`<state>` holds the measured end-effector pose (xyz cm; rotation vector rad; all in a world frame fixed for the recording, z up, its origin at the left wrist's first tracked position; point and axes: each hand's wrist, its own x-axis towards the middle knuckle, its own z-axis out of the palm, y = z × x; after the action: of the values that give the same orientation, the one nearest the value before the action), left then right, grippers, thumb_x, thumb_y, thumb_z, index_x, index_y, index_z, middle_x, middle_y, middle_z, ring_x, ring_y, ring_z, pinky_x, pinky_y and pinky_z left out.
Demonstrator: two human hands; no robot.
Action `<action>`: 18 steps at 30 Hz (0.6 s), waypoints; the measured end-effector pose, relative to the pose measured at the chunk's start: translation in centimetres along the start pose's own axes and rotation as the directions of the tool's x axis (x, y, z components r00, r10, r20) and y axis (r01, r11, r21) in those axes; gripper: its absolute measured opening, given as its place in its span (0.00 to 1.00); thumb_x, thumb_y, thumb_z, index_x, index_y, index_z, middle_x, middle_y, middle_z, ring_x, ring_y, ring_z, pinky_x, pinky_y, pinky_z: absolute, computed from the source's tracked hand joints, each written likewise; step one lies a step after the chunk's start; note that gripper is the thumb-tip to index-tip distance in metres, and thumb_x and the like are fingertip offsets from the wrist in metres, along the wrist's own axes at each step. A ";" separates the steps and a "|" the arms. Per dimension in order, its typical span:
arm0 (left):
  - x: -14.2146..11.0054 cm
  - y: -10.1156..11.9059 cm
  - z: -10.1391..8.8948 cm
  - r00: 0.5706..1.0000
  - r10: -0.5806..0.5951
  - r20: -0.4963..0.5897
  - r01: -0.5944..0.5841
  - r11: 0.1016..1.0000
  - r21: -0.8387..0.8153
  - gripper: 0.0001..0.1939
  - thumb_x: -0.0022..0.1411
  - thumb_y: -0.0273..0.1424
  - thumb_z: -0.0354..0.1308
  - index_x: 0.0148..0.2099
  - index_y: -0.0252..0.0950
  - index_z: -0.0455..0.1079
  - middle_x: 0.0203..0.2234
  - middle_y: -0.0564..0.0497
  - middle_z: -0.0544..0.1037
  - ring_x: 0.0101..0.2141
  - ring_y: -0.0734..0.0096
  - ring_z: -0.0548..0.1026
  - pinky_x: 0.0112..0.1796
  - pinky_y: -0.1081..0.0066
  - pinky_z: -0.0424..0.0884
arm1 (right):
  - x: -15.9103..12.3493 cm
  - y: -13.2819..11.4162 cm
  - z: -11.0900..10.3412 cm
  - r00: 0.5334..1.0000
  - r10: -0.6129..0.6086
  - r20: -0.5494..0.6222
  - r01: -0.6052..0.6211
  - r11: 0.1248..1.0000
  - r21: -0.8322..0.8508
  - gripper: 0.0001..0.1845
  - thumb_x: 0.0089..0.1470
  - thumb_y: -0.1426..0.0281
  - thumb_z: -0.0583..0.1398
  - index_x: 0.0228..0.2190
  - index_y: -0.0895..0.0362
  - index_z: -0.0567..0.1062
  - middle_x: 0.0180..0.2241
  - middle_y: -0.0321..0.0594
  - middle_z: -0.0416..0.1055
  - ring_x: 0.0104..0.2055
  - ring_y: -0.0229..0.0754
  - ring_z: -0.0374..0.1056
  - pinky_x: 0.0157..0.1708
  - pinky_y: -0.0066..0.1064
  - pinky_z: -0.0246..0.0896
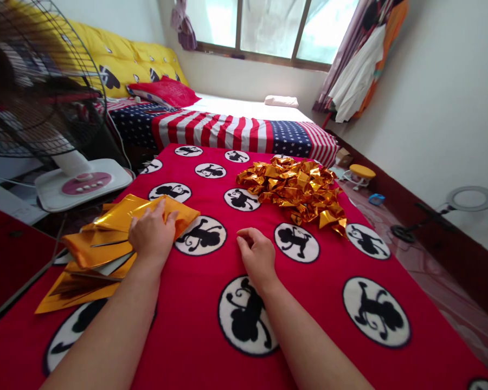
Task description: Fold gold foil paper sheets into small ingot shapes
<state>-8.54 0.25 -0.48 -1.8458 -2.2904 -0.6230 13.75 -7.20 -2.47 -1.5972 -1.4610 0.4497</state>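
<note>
My left hand (152, 230) rests on top of a loose stack of shiny gold foil sheets (114, 216), its fingers spread and thumb apart. The sheets lie fanned and uneven, and a few show pale undersides. Over the red cloth (195, 325) in the middle, my right hand (257, 254) has its fingers curled in toward the thumb, with nothing visible in them. Beyond it on the right is a heap of folded gold foil pieces (296, 187), apart from both hands.
A fan (77, 179) stands close at the left, its blades blurred. Behind the table is a bed (219, 130) with a flag-patterned cover and a red pillow (166, 92). On the floor at right are a small yellow-topped stool (361, 171) and a ring light (472, 199).
</note>
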 end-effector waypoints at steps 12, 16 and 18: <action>0.4 -0.4 1.0 1.000 0.003 0.025 0.000 0.992 -0.125 0.21 0.60 0.43 0.54 0.47 0.35 0.78 0.50 0.35 0.75 0.48 0.40 0.71 0.47 0.50 0.66 | -0.1 -0.2 -0.2 1.000 -0.002 0.011 0.001 1.000 0.016 0.08 0.54 0.70 0.57 0.34 0.53 0.77 0.32 0.35 0.76 0.34 0.41 0.71 0.35 0.30 0.62; 0.2 -0.4 0.8 0.997 -0.069 0.028 0.072 0.989 -0.130 0.21 0.60 0.44 0.53 0.46 0.38 0.78 0.46 0.35 0.77 0.43 0.40 0.74 0.42 0.48 0.67 | -0.1 -0.2 -0.2 1.000 -0.005 0.011 0.005 1.000 0.014 0.08 0.54 0.70 0.57 0.34 0.52 0.77 0.32 0.36 0.76 0.34 0.41 0.71 0.35 0.30 0.62; 0.1 -0.4 0.5 0.993 -0.115 0.032 0.118 0.983 -0.137 0.22 0.60 0.46 0.52 0.45 0.37 0.78 0.42 0.34 0.78 0.41 0.39 0.74 0.40 0.48 0.67 | 0.0 -0.1 -0.2 1.000 -0.006 0.011 0.006 1.000 0.015 0.08 0.54 0.70 0.57 0.34 0.52 0.77 0.32 0.36 0.76 0.34 0.41 0.71 0.35 0.30 0.62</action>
<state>-8.89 0.51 -1.01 -1.7954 -2.4418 -0.8012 13.78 -7.31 -2.28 -1.5799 -1.4674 0.4659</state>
